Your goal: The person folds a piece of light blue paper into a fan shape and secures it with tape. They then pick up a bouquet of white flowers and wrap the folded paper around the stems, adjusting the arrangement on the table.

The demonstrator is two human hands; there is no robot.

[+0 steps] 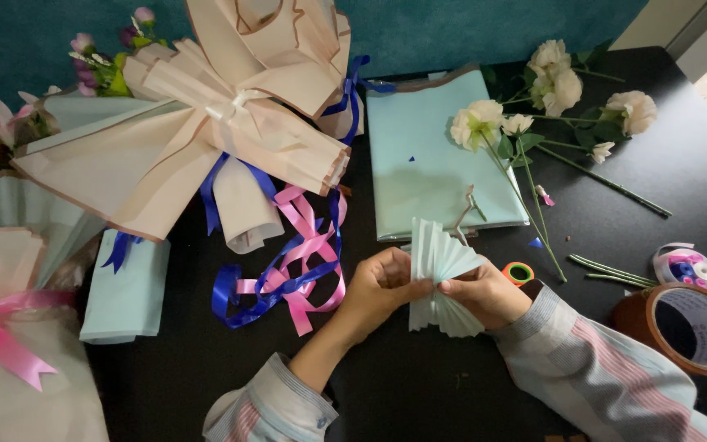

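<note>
Pleating of wrapping paper, mid-stage. The left hand (382, 282) and the right hand (480, 290) both close on a pale blue pleated sheet (443, 274), pinching it at its waist just above the dark worktop (419, 385); the folds fan out above and below the pinch. The pleats look complete across the sheet, but nothing binds the waist, so the fan appears gathered and not yet tied. Left of the hands lies a loose tangle of pink and blue ribbon (288, 274). Just beyond the hands rests a flat stack of pale blue paper (431, 155), unfolded, and white artificial flowers (554, 102) lie unwrapped to its right. A brown tape roll (689, 327) sits near the right sleeve. A finished peach-wrapped bouquet (206, 123) lies at upper left, showing one wrap already done.
</note>
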